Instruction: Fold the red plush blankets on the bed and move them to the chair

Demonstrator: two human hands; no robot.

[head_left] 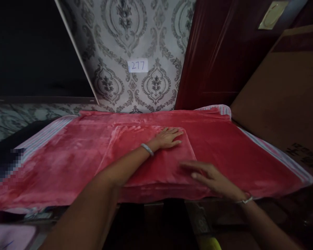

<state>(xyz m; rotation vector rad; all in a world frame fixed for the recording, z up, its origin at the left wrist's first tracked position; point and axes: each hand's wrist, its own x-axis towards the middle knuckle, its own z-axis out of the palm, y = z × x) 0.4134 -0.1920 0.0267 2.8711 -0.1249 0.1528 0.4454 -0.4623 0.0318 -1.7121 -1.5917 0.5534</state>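
Note:
A square piece of red plush cloth (148, 166), apparently folded, lies flat on a larger red plush cover (219, 146). My left hand (168, 138) rests palm down near its far right corner, fingers spread. A silvery bracelet circles that wrist. Over the cloth's near right edge is my right hand (208, 175), a little blurred, with its fingers stretched out and the thumb apart. Nothing shows in its grasp, and whether it touches the cloth I cannot tell.
Striped cloth (49, 130) edges the red cover at the sides. A large cardboard box (289, 93) stands at the right, by a dark red door (214, 52). A dark screen (39, 48) is at the left. A paper marked 277 (138, 65) sticks to the patterned wall.

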